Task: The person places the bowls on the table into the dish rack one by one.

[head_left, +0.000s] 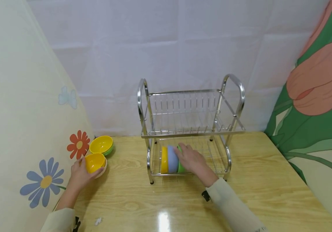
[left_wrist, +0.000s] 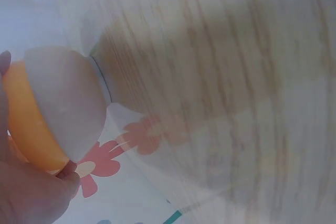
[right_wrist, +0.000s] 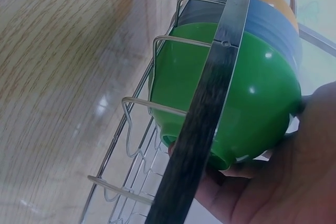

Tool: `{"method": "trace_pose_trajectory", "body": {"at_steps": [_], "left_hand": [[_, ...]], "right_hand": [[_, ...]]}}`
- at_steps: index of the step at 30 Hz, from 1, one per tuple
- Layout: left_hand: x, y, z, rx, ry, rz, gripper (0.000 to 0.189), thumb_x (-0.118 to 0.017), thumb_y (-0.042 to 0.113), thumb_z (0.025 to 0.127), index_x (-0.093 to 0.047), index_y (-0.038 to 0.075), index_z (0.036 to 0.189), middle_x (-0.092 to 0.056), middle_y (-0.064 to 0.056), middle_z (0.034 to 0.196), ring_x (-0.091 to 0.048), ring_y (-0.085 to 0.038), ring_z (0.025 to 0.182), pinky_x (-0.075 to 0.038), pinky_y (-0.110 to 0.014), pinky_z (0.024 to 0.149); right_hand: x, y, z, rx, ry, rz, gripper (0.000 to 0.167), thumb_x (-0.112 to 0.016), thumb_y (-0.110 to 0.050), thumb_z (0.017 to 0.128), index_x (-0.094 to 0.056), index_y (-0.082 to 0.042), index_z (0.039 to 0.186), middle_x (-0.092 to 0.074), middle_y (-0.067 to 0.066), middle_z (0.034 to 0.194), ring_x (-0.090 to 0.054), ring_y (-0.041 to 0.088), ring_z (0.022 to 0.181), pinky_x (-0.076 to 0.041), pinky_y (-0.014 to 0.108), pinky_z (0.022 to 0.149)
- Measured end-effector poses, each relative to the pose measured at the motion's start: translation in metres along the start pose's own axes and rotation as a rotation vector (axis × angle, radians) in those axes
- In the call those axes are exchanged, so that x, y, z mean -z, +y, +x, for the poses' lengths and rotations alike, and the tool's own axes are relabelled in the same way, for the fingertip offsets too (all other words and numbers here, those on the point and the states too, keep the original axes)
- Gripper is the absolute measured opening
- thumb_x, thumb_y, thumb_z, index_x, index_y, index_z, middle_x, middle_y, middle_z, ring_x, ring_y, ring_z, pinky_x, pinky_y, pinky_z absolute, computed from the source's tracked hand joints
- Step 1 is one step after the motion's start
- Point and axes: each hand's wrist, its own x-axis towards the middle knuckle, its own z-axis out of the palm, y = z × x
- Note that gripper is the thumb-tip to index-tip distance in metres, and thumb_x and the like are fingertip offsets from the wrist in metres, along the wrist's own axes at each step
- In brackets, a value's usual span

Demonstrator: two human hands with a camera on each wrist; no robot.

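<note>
From far off, I'd have my right hand [head_left: 193, 159], curled round the green bowl [right_wrist: 262, 87], nudge it gently straight beside the blue bowl [head_left: 172, 160] low in the rack [head_left: 193, 134], while my left hand [head_left: 80, 175] softly pinches the yellow bowl [head_left: 94, 162] inside the white bowl [left_wrist: 71, 98].

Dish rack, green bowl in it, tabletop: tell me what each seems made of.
Dish rack: metal, likely chromed or stainless steel, from its shiny silver tubes.
Green bowl: probably plastic, glossy, with sharp highlights on smooth walls, though glazed ceramic is possible.
Tabletop: wood or wood-look laminate; grain shows under glossy glare.
</note>
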Motion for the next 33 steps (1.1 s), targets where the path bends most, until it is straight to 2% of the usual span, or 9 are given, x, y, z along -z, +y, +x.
{"method": "trace_pose_trajectory", "body": {"at_steps": [8,15,19,25,33], "left_hand": [[0.007,0.009,-0.007,-0.053,0.054,0.034,0.119,-0.07,0.06,0.087,-0.008,-0.016,0.154,-0.016,-0.044,0.152,-0.021,-0.06,0.131,-0.037,-0.075,0.101],[0.011,0.024,-0.013,-0.132,0.107,0.055,0.115,-0.07,0.059,0.087,-0.016,-0.017,0.153,-0.02,-0.042,0.153,-0.024,-0.058,0.129,-0.041,-0.074,0.098],[0.013,0.038,-0.018,-0.168,0.123,0.05,0.115,-0.072,0.058,0.086,-0.015,-0.014,0.154,-0.02,-0.04,0.154,-0.025,-0.058,0.131,-0.039,-0.076,0.099],[0.015,0.055,-0.026,-0.23,0.119,0.029,0.111,-0.074,0.053,0.086,-0.018,-0.015,0.154,-0.021,-0.04,0.155,-0.022,-0.057,0.136,-0.032,-0.075,0.106],[0.021,0.08,-0.041,-0.33,0.159,-0.006,0.109,-0.078,0.049,0.084,-0.022,-0.013,0.154,-0.025,-0.036,0.155,-0.024,-0.057,0.135,-0.036,-0.076,0.1]], "right_hand": [[0.002,0.002,-0.003,-0.008,-0.004,0.034,0.069,-0.02,-0.06,0.106,-0.032,-0.018,0.159,-0.041,0.02,0.156,-0.048,0.047,0.133,-0.04,0.066,0.106],[0.003,0.005,-0.004,-0.006,-0.01,0.061,0.071,-0.02,-0.062,0.106,-0.03,-0.017,0.16,-0.038,0.02,0.158,-0.043,0.047,0.138,-0.035,0.066,0.111],[0.005,0.007,-0.005,0.0,-0.009,0.09,0.072,-0.022,-0.061,0.106,-0.029,-0.015,0.16,-0.038,0.02,0.159,-0.04,0.046,0.141,-0.032,0.066,0.113],[0.01,0.012,-0.008,0.009,0.002,0.111,0.068,-0.022,-0.056,0.108,-0.029,-0.013,0.159,-0.039,0.022,0.157,-0.042,0.048,0.138,-0.034,0.067,0.111],[0.023,0.012,-0.014,0.004,0.052,0.17,0.088,-0.012,-0.073,0.099,-0.03,-0.011,0.16,-0.035,0.018,0.161,-0.036,0.043,0.145,-0.029,0.066,0.115]]}}
